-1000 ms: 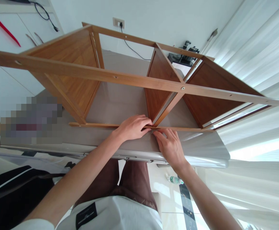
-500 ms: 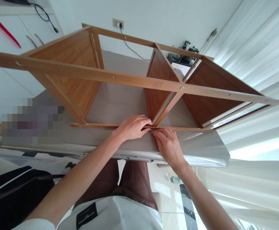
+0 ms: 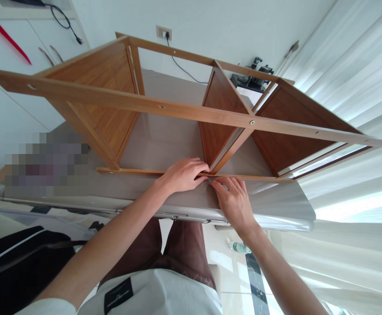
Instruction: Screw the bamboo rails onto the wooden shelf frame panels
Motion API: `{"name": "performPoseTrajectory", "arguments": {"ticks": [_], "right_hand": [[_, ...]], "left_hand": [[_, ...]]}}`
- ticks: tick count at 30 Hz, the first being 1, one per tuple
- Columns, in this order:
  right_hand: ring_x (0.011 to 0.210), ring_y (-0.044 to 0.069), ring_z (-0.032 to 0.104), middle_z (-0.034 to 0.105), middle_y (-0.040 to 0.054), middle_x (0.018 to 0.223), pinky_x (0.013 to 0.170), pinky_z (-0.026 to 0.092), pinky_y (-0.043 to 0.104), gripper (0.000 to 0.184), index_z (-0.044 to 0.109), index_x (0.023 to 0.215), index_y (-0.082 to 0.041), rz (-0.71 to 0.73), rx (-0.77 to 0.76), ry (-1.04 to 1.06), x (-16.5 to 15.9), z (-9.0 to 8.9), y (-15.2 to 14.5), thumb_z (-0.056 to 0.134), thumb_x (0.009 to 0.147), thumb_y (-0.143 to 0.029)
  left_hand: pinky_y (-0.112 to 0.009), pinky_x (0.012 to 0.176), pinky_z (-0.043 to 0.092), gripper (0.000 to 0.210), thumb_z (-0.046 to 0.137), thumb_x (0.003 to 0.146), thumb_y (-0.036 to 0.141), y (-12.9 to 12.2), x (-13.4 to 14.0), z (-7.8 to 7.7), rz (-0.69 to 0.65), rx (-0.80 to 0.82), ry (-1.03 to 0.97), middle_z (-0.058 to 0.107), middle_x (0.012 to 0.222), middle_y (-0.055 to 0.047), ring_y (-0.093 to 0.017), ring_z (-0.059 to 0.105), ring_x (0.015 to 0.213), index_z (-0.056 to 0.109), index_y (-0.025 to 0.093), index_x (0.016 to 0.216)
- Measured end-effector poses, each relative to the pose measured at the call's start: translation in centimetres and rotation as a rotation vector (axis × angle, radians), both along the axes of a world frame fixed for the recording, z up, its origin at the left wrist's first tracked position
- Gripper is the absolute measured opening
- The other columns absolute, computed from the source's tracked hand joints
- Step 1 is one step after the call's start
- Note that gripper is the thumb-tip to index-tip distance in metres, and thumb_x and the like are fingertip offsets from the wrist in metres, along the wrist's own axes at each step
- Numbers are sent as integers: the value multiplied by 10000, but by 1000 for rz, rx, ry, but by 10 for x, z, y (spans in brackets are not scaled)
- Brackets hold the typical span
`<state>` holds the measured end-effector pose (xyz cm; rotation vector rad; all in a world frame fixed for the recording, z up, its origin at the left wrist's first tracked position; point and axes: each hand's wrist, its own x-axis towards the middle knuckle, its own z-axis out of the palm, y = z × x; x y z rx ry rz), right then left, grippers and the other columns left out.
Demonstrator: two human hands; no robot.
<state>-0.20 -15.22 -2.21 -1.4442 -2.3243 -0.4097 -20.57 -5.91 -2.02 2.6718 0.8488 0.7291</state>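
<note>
A brown wooden shelf frame lies on its side on the grey-covered table, its panels standing between long rails. My left hand grips the near lower rail, thumb below and fingers over it, beside the foot of the middle panel. Just to the right, my right hand is closed in a pinch at the same joint. A small thin metal piece shows at its fingertips, against the rail; its exact kind is too small to make out. A metal fastener sits in the upper rail.
A blurred-out patch covers something at the table's left end. White curtains hang on the right. A black kettle-like appliance stands behind the frame. On the floor lies a plastic bottle; a black bag is at lower left.
The view has shifted very slightly, so the frame appears a little further right. Both hands stay at the same joint, and the small metal piece shows a little more clearly.
</note>
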Motion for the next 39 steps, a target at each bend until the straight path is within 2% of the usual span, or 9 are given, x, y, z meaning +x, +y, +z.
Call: {"name": "performPoseTrajectory", "arguments": {"ticks": [6, 11, 18, 22, 26, 31, 35, 39], "right_hand": [[938, 212, 550, 670, 57, 1018, 1001, 376, 400, 287, 674, 1116, -191, 14, 9, -146, -3, 12, 0, 527, 933, -26], [895, 219, 534, 655, 74, 933, 1038, 362, 432, 208, 680, 1031, -160, 30, 68, -287, -10, 21, -1, 517, 952, -58], [877, 222, 525, 651, 77, 901, 997, 377, 410, 159, 678, 986, -144, 29, 82, -328, -12, 22, -1, 548, 942, -64], [906, 215, 547, 676, 69, 951, 965, 376, 388, 199, 677, 1047, -171, 35, 11, -214, -7, 18, 1, 519, 969, -78], [895, 199, 572, 673, 37, 877, 900, 386, 346, 186, 681, 1032, -193, 18, -49, -42, -4, 8, 2, 525, 981, -105], [889, 195, 589, 682, 48, 901, 855, 388, 324, 186, 683, 1011, -195, -24, -47, 15, -6, -1, 0, 506, 998, -138], [924, 196, 606, 694, 58, 992, 852, 386, 314, 171, 684, 1014, -203, -46, -49, 50, -5, -2, -2, 520, 1001, -155], [908, 190, 607, 696, 50, 981, 834, 390, 304, 162, 681, 1000, -199, -44, -48, 60, -3, -2, -4, 533, 988, -132]], "left_hand": [[-339, 887, 527, 118, 603, 962, 259, 0, 0, -1, 0, 3, 4, 727, 1011, -35, -204, 665, 992, 664, 205, 1047], [-342, 885, 529, 133, 592, 971, 270, 1, 0, -1, -3, 5, 6, 732, 1026, -40, -209, 670, 999, 669, 205, 1056], [-341, 898, 528, 141, 585, 974, 272, 2, 0, -2, -5, 8, 12, 733, 1035, -40, -211, 667, 1008, 667, 205, 1067], [-341, 892, 528, 132, 586, 973, 275, 1, 1, -1, 0, 5, 14, 731, 1019, -37, -210, 664, 998, 668, 203, 1048], [-339, 883, 527, 110, 595, 965, 263, 1, 0, -1, 4, 4, 7, 728, 1002, -34, -205, 665, 985, 664, 208, 1030], [-331, 885, 523, 110, 599, 963, 260, 1, 0, 0, 5, 4, 9, 727, 1010, -36, -202, 669, 984, 663, 210, 1037], [-333, 886, 524, 118, 596, 965, 266, 0, 0, 0, 11, 2, 16, 727, 1014, -40, -203, 668, 986, 664, 208, 1041], [-334, 898, 525, 114, 598, 961, 257, 0, 0, 0, 7, 2, 17, 729, 1020, -39, -203, 667, 995, 664, 206, 1039]]}}
